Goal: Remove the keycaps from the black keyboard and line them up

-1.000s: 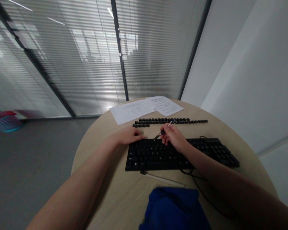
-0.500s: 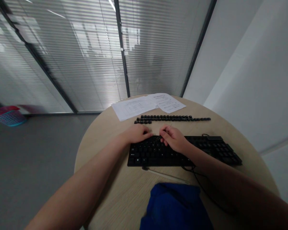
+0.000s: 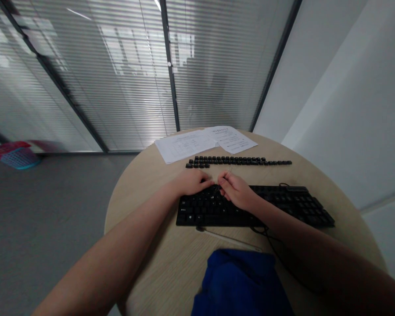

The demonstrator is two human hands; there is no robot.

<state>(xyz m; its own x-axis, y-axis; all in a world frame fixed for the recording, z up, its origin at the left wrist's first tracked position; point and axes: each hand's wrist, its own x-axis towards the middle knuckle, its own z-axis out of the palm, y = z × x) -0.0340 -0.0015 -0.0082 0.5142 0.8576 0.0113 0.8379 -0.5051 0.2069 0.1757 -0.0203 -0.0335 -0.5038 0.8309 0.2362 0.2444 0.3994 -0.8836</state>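
Observation:
A black keyboard [image 3: 204, 219] lies across the table in front of me, with part of its top rows bare of keys. My left hand [image 3: 192, 182] rests at its back left edge, fingers apart, the thumb reaching over the keys. Just to the right, my right hand [image 3: 233, 188] is closed in a pinch over the upper rows. It grips a thin wire tool [image 3: 231, 168], whose fine ends show above and below the fingers; its exact kind is unclear. Behind the hands, loose black keycaps [image 3: 230, 160] stand in rows on the table.
Printed papers [image 3: 187, 145] lie at the back of the round wooden table [image 3: 171, 259]. A thin pale stick with a dark head [image 3: 230, 239] lies before the keyboard, near a blue cloth [image 3: 238, 281] and the black cable [image 3: 276, 256]. A basket [image 3: 19, 158] stands on the floor.
The view has shifted slightly. My right hand keeps its pinch on the wire tool and has barely moved; my left hand stays at the keyboard's back edge.

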